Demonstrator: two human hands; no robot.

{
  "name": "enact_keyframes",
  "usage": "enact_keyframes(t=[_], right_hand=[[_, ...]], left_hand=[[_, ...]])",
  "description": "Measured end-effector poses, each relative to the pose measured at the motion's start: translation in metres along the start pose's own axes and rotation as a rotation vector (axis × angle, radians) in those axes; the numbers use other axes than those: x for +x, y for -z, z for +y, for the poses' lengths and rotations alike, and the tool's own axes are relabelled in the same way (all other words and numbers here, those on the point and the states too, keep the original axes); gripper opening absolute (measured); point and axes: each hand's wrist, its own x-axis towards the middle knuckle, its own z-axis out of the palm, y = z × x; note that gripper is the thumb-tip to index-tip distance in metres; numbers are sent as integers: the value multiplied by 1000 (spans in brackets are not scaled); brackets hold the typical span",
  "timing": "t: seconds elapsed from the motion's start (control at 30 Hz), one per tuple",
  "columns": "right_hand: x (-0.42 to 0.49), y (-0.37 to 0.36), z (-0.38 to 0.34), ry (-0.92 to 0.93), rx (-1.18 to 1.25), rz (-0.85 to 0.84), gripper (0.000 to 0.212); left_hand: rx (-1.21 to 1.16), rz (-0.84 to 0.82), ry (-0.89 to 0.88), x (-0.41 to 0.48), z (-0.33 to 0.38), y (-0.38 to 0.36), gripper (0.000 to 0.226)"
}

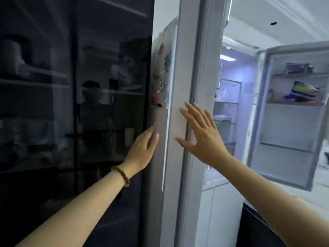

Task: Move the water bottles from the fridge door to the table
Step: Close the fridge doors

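Note:
The white fridge stands with both doors swung out. Its left door (188,72) is seen nearly edge-on in the middle of the view. My left hand (142,148) has relaxed fingers and touches the door's outer grey face, holding nothing. My right hand (201,134) is spread flat, fingers straight, against the door's edge and inner side. The right door (284,157) hangs wide open at the right, with coloured packets (302,92) on its upper shelves. The lit fridge interior (228,107) shows between the doors. No water bottle can be seen.
A tall cabinet with dark glass doors (71,104) fills the left side, close to my left arm. Stickers or magnets (161,77) cover the door's outer face above my left hand. A white counter (320,186) lies under the right door, with a dark unit (258,227) below.

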Motion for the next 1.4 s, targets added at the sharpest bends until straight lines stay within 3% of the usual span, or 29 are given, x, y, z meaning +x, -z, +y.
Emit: enact_keyframes(t=[0.17,0.3,0.4,0.57,0.97,1.13,1.4], right_hand=[[-22,-2,51,14,-68,-106,84],[-26,-8,64,21,-36,-78,88],[-33,-9,78,16,-5,-25,89],[-49,0,117,-32,64,-3,91],[-80,-9,233,-370,444,23,96],[-78,-32,289,-478,565,68,95],[-63,-85,385,-559,740,140,98]], left_hand=[[-284,0,1,19,38,-48,42],[-311,35,23,21,42,-61,49],[-267,36,-10,24,48,-74,58],[-189,1,-50,36,61,-108,49],[211,-21,-198,106,86,-226,51],[320,11,-162,151,64,-271,55],[482,147,-254,250,-1,-337,64]])
